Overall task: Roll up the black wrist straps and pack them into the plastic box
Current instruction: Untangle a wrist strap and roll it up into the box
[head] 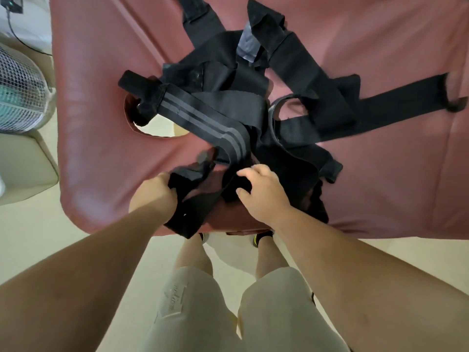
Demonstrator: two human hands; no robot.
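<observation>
Forward, left hand (pixel 152 194) fingers curled round strap end (pixel 186 214), right hand (pixel 265 193) fingers pinching strap fold (pixel 234 185)

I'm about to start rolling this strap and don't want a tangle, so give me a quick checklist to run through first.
1. Left hand grips a strap end: ok.
2. Right hand pinches a black fold; same strap as the left: cannot tell.
3. Straps separated: not ok, the pile lies tangled, the striped strap crossing others.
4. Strap end resting on the padded table: not ok, it hangs over the near edge.
5. Plastic box within sight: not ok, none in view.
</observation>
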